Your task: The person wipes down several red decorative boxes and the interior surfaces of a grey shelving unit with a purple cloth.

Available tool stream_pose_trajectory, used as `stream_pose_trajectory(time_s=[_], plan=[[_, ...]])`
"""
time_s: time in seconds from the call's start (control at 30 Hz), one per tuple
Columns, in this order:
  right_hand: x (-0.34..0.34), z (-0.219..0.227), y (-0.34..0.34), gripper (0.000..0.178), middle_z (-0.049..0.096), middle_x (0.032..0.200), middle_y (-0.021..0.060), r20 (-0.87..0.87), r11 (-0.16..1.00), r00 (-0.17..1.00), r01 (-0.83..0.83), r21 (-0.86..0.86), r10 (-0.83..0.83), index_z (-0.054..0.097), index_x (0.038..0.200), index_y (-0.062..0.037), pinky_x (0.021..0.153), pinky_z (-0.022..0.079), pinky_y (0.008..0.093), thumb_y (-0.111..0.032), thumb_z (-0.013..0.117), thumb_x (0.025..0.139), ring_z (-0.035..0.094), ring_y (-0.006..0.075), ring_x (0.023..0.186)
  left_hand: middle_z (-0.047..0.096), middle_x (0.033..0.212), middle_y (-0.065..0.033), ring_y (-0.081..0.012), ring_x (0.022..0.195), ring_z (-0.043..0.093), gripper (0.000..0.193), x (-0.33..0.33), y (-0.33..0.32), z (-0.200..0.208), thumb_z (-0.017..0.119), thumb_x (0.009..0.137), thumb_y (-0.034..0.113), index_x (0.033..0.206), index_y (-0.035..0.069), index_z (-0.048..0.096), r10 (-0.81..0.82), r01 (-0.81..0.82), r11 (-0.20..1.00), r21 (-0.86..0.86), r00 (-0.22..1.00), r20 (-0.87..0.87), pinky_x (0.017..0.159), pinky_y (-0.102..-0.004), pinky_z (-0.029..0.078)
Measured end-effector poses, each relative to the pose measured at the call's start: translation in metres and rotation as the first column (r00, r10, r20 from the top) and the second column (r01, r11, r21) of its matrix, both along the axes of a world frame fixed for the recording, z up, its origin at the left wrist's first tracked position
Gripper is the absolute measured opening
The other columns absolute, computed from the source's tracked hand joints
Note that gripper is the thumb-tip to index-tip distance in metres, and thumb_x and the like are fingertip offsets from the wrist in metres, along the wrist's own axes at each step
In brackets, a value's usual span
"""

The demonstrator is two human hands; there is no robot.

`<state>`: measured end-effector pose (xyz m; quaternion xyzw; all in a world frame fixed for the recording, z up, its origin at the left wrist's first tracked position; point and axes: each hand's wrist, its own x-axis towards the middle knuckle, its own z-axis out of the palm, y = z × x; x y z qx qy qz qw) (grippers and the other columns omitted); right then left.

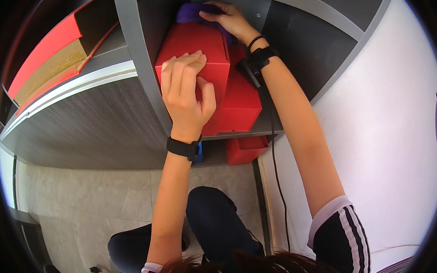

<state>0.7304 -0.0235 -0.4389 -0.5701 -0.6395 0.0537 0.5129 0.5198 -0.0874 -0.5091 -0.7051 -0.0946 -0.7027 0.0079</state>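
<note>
A tall red box [196, 46] stands in the shelf compartment in front of me. The bent fingers of my left hand [185, 92] rest over its front top edge, with the thumb held a little apart. Behind the box's top, my right hand [229, 20] is closed on a purple cloth [192, 13]. Part of the cloth hangs down behind the box, where its lower end is hidden. A smaller red box [241, 99] sits to the right of the tall one, under my right forearm. Both wrists wear black straps.
Grey shelf panels [152, 90] frame the compartment, and a white wall [382, 131] borders it on the right. Below is an open red box [247, 150] beside a blue item [198, 151]. Red and gold boxes [47, 60] fill the left shelf. A black cable [277, 177] hangs from my right wrist.
</note>
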Motion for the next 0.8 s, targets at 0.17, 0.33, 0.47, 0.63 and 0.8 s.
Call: stream_pose_trajectory(time_s=[0.17,0.33,0.47,0.63,0.8], plan=[[-0.013,-0.006,-0.017,0.056,0.065,0.119,0.0178,-0.026,0.998,0.999,0.031,0.048,-0.03,0.063,0.122,-0.0033,0.1,0.043,0.0345,-0.039,0.074,0.08,0.06,0.0298,0.115,0.067,0.101,-0.0115,-0.0301,0.096,0.06,0.033,-0.001,0.001,-0.001,0.053,0.065,-0.004,0.095,0.0,0.063,0.012,-0.012,1.0,0.007,1.0,0.0,0.092,-0.0416,0.043],[-0.023,-0.014,-0.04,0.036,0.068,0.103,0.005,-0.057,0.991,0.998,0.009,0.131,-0.001,0.064,0.116,-0.0013,0.086,0.047,0.0243,-0.022,0.07,0.087,0.061,0.0121,0.094,0.066,0.101,-0.0111,-0.0313,0.095,0.059,0.035,0.001,-0.001,-0.001,0.053,0.063,-0.005,0.096,0.0,0.063,0.02,-0.02,0.999,0.033,1.0,0.003,0.09,-0.0441,0.046],[-0.039,-0.011,-0.074,0.039,0.071,0.1,0.0125,-0.122,0.989,0.989,-0.072,0.132,0.088,0.066,0.112,-0.0022,0.086,0.049,0.0304,-0.028,0.071,0.083,0.067,0.0212,0.093,0.065,0.103,-0.0116,-0.032,0.098,0.059,0.038,0.0,-0.004,0.001,0.053,0.063,-0.006,0.099,0.0,0.064,0.011,-0.011,1.0,0.018,1.0,-0.005,0.093,-0.045,0.045],[-0.055,-0.02,-0.099,0.025,0.07,0.091,0.0076,-0.203,0.971,0.967,-0.108,0.215,0.153,0.066,0.106,-0.0018,0.078,0.049,0.0271,-0.018,0.068,0.086,0.064,0.0136,0.084,0.064,0.106,-0.0124,-0.0332,0.103,0.058,0.04,-0.004,-0.007,0.001,0.053,0.064,-0.007,0.103,-0.001,0.063,-0.006,0.007,1.0,0.013,0.999,-0.048,0.097,-0.0466,0.044],[-0.072,-0.03,-0.118,0.021,0.064,0.096,0.001,-0.303,0.939,0.917,-0.166,0.3,0.259,0.062,0.109,0.0002,0.083,0.043,0.0213,-0.014,0.06,0.094,0.056,0.0077,0.089,0.063,0.107,-0.014,-0.0343,0.105,0.058,0.042,-0.003,-0.006,-0.001,0.053,0.064,-0.008,0.105,-0.001,0.062,0.011,-0.009,1.0,0.022,0.997,-0.07,0.098,-0.0476,0.043]])
